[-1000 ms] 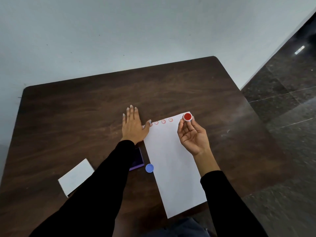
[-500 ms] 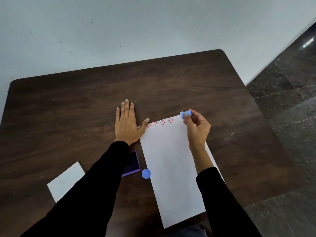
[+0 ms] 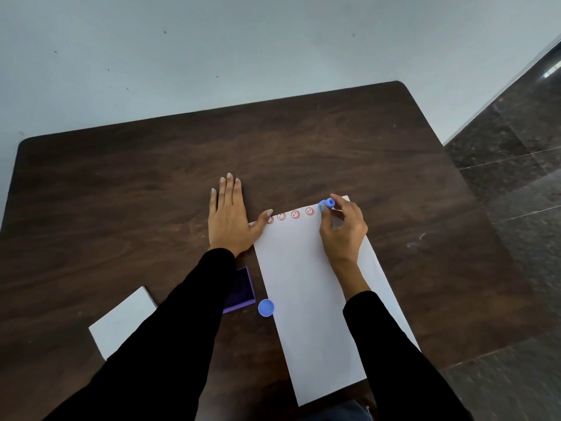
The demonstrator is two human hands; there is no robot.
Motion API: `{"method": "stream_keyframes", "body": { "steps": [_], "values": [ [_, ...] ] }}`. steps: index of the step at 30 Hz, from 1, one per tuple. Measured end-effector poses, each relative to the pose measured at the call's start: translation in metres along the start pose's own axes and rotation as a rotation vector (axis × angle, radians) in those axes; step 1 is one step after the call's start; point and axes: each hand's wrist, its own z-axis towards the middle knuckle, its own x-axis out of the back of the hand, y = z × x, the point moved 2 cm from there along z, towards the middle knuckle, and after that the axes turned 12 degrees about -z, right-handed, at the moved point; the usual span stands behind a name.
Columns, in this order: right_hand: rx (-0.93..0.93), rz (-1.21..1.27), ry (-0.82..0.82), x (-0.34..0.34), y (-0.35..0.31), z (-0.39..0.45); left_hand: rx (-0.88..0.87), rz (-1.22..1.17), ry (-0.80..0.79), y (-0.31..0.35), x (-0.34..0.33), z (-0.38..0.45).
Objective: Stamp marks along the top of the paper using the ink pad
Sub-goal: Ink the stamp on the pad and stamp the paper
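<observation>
A white sheet of paper (image 3: 306, 299) lies lengthwise on the dark wooden table (image 3: 334, 147). Several red smiley marks (image 3: 295, 214) run along its top edge. My right hand (image 3: 343, 230) pinches a small blue stamp (image 3: 327, 203) with its face down on the paper, just right of the last mark. My left hand (image 3: 229, 215) lies flat on the table, its thumb pressing the paper's top left corner. A purple ink pad (image 3: 239, 290) sits left of the paper, partly hidden by my left sleeve.
A round blue cap (image 3: 266, 307) lies between the ink pad and the paper. A white block (image 3: 121, 322) rests near the table's front left. The table's right edge drops to a dark tiled floor (image 3: 516, 177). A pale wall stands behind.
My right hand turned the stamp from red face up to face down and brought it onto the paper's top edge. My left hand stayed in place.
</observation>
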Motion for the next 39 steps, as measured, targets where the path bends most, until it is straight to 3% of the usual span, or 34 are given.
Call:
{"method": "stream_keyframes", "body": {
  "steps": [17,39],
  "values": [
    [0.031,-0.121,-0.056,-0.002,-0.004,0.001,0.013,0.035,-0.038,0.0,-0.001,0.001],
    [-0.137,-0.039,-0.124,0.003,-0.009,0.013,0.026,0.036,-0.045,0.002,0.001,0.001]
  ]
}}
